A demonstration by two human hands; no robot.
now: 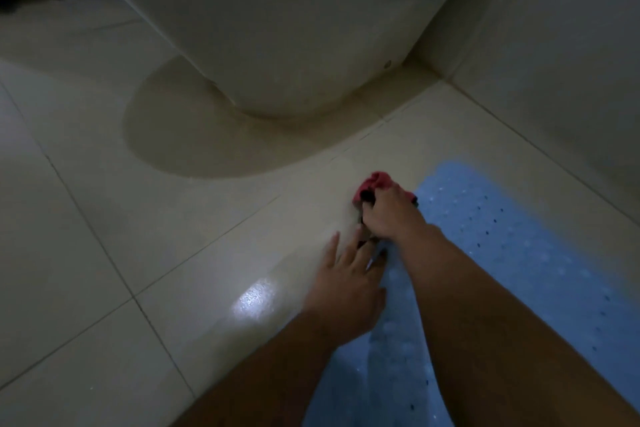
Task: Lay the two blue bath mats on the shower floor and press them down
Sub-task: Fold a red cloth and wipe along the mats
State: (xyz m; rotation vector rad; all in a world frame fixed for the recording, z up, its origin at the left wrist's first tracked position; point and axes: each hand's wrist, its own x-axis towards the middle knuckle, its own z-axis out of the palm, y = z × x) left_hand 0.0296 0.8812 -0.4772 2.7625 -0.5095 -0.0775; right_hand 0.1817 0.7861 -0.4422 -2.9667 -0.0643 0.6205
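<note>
A blue bath mat [512, 246] with rows of small holes lies flat on the pale tiled floor [145, 218], running from the lower middle toward the right wall. My right hand [389, 215] grips a crumpled red cloth [375, 184] at the mat's far left corner. My left hand [346, 281] rests just left of it, fingers spread straight, touching the floor and the mat's left edge. Both forearms cross over the mat and hide part of it. Only one mat is clearly visible.
A white toilet base [284, 45] stands just beyond the hands, with a darker wet-looking patch [194, 135] on the tiles around it. A white wall [571, 62] rises on the right. A bright reflection [252, 302] shines on the tile left of my left arm.
</note>
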